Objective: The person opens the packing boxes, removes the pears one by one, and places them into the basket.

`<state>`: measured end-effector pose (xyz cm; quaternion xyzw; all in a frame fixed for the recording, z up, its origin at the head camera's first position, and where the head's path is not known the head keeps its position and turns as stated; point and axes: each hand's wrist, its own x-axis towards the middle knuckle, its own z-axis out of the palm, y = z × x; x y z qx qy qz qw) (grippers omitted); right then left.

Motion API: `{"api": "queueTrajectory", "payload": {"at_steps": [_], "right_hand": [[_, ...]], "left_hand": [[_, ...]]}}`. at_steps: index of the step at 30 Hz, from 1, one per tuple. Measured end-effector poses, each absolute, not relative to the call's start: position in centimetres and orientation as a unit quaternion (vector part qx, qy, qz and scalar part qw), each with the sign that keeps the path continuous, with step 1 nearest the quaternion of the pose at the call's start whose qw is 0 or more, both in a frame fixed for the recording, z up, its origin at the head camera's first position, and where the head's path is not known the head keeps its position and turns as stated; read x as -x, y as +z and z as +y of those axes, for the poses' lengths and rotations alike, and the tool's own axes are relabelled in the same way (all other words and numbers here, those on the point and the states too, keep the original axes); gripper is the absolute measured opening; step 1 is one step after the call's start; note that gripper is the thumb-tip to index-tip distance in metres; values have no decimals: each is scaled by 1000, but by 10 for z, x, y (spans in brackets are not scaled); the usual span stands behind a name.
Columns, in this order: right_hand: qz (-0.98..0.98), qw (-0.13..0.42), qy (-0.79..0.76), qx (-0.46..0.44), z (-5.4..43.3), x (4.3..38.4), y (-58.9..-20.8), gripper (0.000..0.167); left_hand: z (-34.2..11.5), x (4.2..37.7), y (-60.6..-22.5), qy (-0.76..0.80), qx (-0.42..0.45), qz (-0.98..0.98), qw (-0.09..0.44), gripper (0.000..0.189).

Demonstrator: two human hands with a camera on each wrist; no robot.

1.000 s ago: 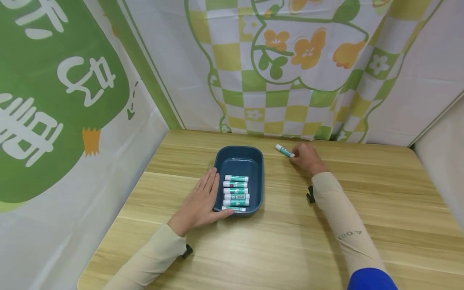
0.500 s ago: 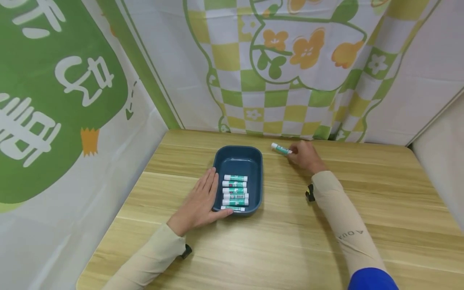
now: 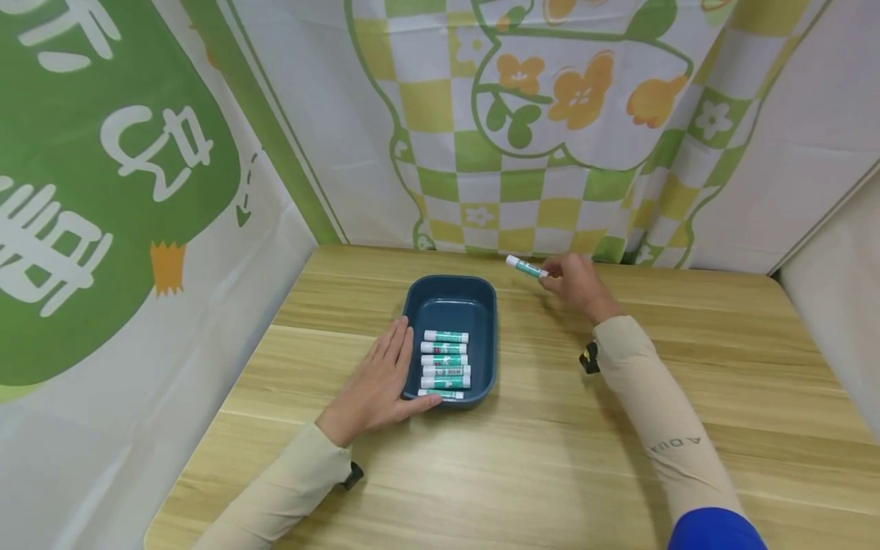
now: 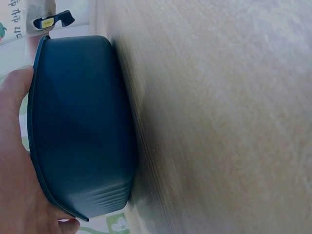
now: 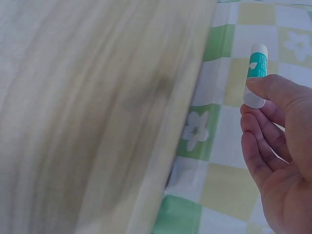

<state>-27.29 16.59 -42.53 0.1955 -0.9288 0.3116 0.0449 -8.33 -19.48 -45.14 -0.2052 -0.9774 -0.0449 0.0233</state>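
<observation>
A white and green glue stick (image 3: 526, 266) is pinched at one end between the thumb and fingers of my right hand (image 3: 579, 283), beyond the box's far right corner. In the right wrist view the thumb lies across the glue stick (image 5: 256, 75), whose other end points away from the palm. My left hand (image 3: 374, 382) rests against a dark blue box (image 3: 486, 336), its straight fingers along the left side and the thumb over the near rim. Several similar glue sticks (image 3: 445, 359) lie side by side in the box's near part. The left wrist view shows the box's outer wall (image 4: 83, 122).
The box stands on a wooden table (image 3: 550, 458). A checked, flowered curtain (image 3: 509, 183) hangs behind the far edge, close to my right hand. A printed cloth (image 3: 117, 191) hangs along the left side.
My right hand has lifted the glue stick and carried it a little away from me and to the left. My left hand has stayed on the box.
</observation>
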Motion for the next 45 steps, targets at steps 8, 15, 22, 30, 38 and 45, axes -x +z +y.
{"api": "queueTrajectory", "payload": {"at_steps": [8,15,22,30,38,45], "right_hand": [[-925,71,312,-202,158,270,-410,22],[-920,69,307,-234,150,263,-401,21],[-913,54,310,-260,133,255,-391,21],[-902,46,288,-319,110,248,-386,16],[-895,30,259,-361,86,236,-382,19],[-892,10,230,-389,69,230,-385,21]], "left_hand": [[-195,84,-451,-47,206,-977,24,117],[-194,83,-450,-44,205,-978,19,118],[-195,82,-451,-39,204,-978,16,117],[-195,83,-453,-43,205,-977,25,118],[-195,83,-453,-49,201,-978,18,118],[-195,83,-452,-48,201,-978,19,118]]}}
